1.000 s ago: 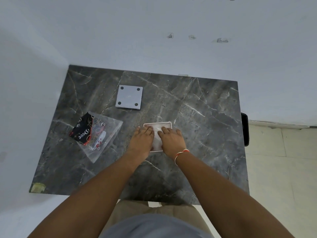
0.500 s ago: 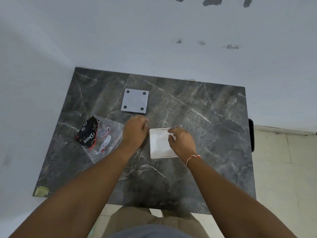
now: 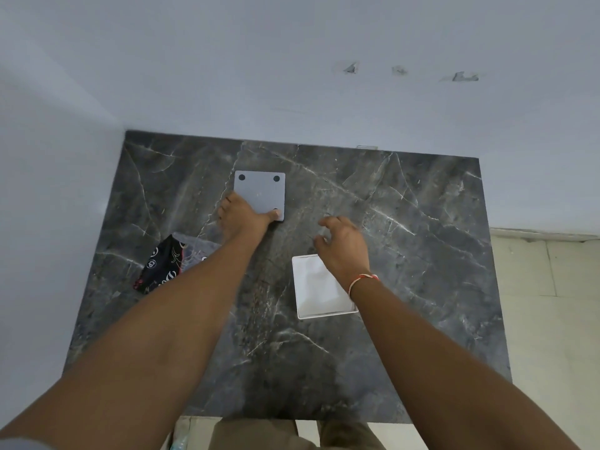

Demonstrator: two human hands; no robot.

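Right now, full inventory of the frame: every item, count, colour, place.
table: 1, dark grey marble with pale veins, set into the wall corner
grey square panel: 1, pale grey with dark round dots at its corners, far centre of the table
white tray: 1, white, shallow, right of centre, partly under the right wrist
black pouch: 1, black with white lettering, left side of the table
clear plastic sheet: 1, transparent, against the pouch
floor tiles: several, pale beige, right of the table
wrist thread: 1, red and white, right wrist
left hand: 1, grips the panel's near edge
right hand: 1, loosely curled, holds nothing, beyond the tray
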